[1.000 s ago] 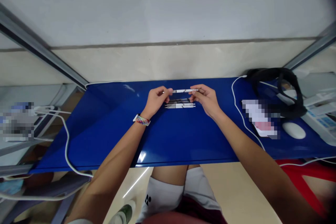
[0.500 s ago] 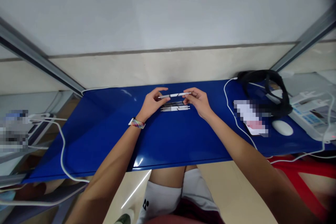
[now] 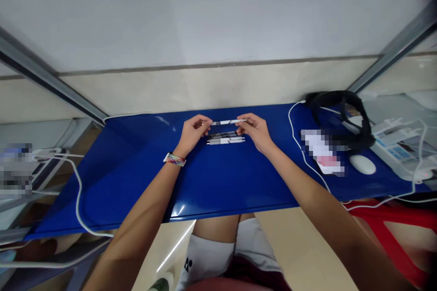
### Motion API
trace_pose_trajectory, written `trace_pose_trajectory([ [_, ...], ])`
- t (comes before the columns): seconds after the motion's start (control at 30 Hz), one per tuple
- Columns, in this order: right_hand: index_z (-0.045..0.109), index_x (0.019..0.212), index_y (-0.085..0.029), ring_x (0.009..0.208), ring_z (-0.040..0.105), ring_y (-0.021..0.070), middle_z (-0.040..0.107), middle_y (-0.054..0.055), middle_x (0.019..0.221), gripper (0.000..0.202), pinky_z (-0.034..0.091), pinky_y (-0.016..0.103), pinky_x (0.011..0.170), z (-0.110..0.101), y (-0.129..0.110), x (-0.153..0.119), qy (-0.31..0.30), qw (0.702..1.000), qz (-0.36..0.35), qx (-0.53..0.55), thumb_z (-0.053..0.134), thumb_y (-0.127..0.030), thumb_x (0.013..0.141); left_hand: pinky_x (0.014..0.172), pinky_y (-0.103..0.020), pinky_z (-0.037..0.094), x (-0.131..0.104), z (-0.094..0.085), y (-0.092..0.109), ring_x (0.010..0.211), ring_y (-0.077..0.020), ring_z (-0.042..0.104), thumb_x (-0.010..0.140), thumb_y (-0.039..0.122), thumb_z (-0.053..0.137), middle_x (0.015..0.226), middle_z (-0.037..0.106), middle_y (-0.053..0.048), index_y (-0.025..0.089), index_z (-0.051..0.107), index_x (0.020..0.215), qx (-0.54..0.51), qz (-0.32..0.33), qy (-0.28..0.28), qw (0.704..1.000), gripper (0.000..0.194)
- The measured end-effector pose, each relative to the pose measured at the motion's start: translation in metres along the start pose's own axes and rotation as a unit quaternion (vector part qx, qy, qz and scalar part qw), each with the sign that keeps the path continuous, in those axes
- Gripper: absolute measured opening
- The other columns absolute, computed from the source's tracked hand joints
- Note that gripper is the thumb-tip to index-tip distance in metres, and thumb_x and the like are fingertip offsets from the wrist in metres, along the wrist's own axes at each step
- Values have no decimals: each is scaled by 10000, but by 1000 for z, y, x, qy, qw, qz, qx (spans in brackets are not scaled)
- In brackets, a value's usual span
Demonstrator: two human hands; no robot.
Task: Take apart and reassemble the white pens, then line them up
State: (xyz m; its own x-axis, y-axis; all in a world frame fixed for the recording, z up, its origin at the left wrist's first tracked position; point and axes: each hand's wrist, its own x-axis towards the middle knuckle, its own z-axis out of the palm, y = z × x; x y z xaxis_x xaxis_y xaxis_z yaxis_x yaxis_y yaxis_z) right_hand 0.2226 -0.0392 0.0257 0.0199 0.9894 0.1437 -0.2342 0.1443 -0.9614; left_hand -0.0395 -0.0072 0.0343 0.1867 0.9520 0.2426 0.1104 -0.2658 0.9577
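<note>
A white pen point(image 3: 228, 122) with dark markings is held level above the table, one end in each hand. My left hand point(image 3: 193, 132) pinches its left tip, thumb and fingers closed. At the other end, my right hand point(image 3: 255, 130) grips the pen between thumb and fingers. Just below and nearer to me, several similar pens point(image 3: 226, 140) lie side by side on the blue table point(image 3: 218, 177), pointing left and right. My right fingertips hang close to the ends of those pens; whether they touch, I cannot tell.
At the right are a black headset point(image 3: 362, 118), a phone point(image 3: 322, 152) with a blurred screen, a white mouse point(image 3: 362, 164) and a white cable point(image 3: 300, 143). Another cable point(image 3: 79, 191) crosses the left edge. Behind the table stands a wall point(image 3: 218, 86); a person's red garment point(image 3: 375, 213) shows lower right.
My left hand has gone from loosely spread around the pen's left end to a closed pinch on its tip. The right hand keeps its hold. The view has shifted slightly.
</note>
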Motion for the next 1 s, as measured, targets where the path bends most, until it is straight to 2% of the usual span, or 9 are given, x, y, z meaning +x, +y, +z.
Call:
trace_pose_trajectory([
  [0.17,791,1021,-247,700,742,162,807,18,877,390,637,334,686,-2,-2,0,2,999,12,32,975,-490,777,579,-219,535,5,-5,-10,681,-141,715,834,402,922,757,736,-17,203,775,1028,-32,11,43,999,314],
  [0.33,772,1074,-258,702,726,149,792,10,929,397,647,337,701,-4,-5,2,11,1000,6,18,939,-502,809,582,-220,531,6,-6,-12,669,-127,692,785,335,933,779,743,-14,191,774,994,-60,5,67,996,300],
  [0.57,759,1047,-257,657,700,132,784,11,944,288,626,312,660,-10,-1,6,55,998,-16,-23,879,-418,841,528,-210,462,5,-3,-8,602,-106,620,760,314,947,703,700,1,184,792,960,-83,-6,73,994,285],
  [0.83,784,1059,-252,621,657,131,776,11,887,239,583,300,614,-12,-5,8,91,996,13,-14,794,-361,846,461,-209,373,7,-6,-10,532,-84,524,765,343,947,680,648,23,204,801,972,-95,-3,98,991,289],
  [1.0,786,1050,-257,610,646,129,783,12,890,209,578,298,606,-14,-2,9,99,995,3,-19,791,-332,855,450,-215,353,8,-6,-11,519,-79,500,764,354,954,683,641,20,211,811,971,-94,5,97,991,290],
])
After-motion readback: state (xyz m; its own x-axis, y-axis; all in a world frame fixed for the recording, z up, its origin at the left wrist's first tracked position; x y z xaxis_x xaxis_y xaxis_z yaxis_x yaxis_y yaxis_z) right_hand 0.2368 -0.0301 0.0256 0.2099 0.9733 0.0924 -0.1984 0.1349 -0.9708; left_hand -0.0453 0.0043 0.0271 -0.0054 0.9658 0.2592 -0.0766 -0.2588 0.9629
